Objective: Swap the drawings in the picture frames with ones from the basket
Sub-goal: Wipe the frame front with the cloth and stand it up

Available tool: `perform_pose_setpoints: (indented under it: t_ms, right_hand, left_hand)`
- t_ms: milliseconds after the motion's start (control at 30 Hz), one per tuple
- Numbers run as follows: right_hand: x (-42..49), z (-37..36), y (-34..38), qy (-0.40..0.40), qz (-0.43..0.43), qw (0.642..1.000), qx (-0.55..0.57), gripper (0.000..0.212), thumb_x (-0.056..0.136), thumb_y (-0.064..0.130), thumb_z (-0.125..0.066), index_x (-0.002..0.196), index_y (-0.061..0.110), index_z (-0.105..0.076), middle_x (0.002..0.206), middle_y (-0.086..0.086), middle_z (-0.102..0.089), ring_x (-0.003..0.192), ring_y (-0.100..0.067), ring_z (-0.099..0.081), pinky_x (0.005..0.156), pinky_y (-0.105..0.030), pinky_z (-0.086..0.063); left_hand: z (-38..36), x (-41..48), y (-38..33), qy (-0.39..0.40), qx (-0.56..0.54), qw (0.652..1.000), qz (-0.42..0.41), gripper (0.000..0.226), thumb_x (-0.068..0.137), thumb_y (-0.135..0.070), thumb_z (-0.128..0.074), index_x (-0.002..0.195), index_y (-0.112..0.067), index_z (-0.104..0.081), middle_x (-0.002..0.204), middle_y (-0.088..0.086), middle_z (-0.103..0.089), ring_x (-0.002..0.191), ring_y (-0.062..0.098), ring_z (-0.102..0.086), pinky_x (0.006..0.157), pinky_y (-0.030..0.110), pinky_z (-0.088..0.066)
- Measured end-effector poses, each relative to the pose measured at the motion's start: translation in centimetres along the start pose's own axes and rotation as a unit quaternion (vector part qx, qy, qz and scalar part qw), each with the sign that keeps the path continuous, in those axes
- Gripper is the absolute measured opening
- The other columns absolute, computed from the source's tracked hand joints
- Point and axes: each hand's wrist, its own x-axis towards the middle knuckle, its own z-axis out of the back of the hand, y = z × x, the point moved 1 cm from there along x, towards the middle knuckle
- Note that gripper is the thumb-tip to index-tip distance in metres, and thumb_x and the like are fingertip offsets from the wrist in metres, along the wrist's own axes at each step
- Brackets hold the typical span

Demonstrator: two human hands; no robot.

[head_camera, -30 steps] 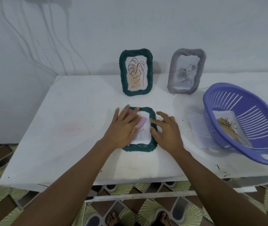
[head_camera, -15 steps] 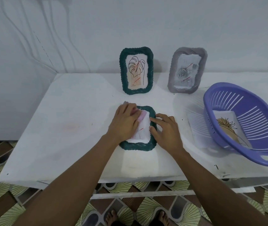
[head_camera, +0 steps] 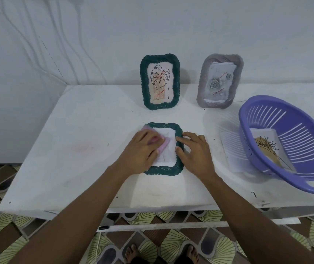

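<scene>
Frame (head_camera: pixel 163 149), lying flat near the table's (head_camera: pixel 76 168) front edge: your left hand (head_camera: pixel 142 152) is pressing pink backing, fingers together; right hand (head_camera: pixel 194 151), fingers spread, bracing rim. Paper looks flimsy; lift by edges.

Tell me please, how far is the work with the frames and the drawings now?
Nothing looks finished yet. In hand: a green frame lies flat on the table; the left hand presses a pink-edged paper into it while the right hand steadies its rim. Left: the standing green frame and grey frame both hold drawings, and one drawing waits in the purple basket.
</scene>
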Motion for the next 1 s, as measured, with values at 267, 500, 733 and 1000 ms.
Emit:
perform_pose_setpoints:
  t_ms: [267,500,733,1000]
  right_hand:
    - [0.0,0.1,0.0,0.003,0.004,1.000,0.001,0.030,0.087,0.030,-0.065,0.116,0.023,-0.069,0.126,0.000,-0.061,0.107,-0.023,-0.051,0.087,-0.036,-0.043]
    - [-0.2,0.1,0.0,0.007,0.011,1.000,-0.004,0.035,0.084,0.039,-0.061,0.115,0.024,-0.069,0.124,0.001,-0.061,0.105,-0.023,-0.051,0.084,-0.039,-0.046]
    - [-0.1,0.1,-0.2,0.013,0.010,1.000,0.000,0.033,0.085,0.034,-0.065,0.116,0.024,-0.068,0.126,0.000,-0.061,0.108,-0.023,-0.051,0.086,-0.038,-0.046]
    - [-0.1,0.1,-0.2,0.015,0.003,1.000,-0.001,0.033,0.086,0.035,-0.065,0.118,0.026,-0.067,0.129,0.002,-0.059,0.111,-0.022,-0.050,0.089,-0.036,-0.043]
  left_hand:
    - [1.7,-3.6,-1.0,0.014,-0.103,0.994,-0.032,0.036,0.095,-0.017,-0.049,0.128,-0.013,-0.063,0.127,0.003,-0.058,0.126,0.021,-0.045,0.108,0.036,-0.035]
    - [0.6,0.3,1.2,0.024,0.003,0.998,0.055,0.045,0.099,-0.027,-0.032,0.131,-0.007,-0.057,0.127,0.008,-0.053,0.126,0.030,-0.040,0.108,0.044,-0.034]
    - [-0.2,1.4,0.5,0.027,-0.030,0.999,0.016,0.040,0.096,-0.022,-0.039,0.129,-0.019,-0.062,0.121,0.001,-0.054,0.123,0.026,-0.042,0.108,0.043,-0.034]
    - [0.4,-2.8,0.3,-0.021,-0.005,0.999,0.048,0.046,0.099,-0.016,-0.037,0.145,-0.016,-0.043,0.123,0.005,-0.053,0.129,0.029,-0.040,0.113,0.045,-0.028]
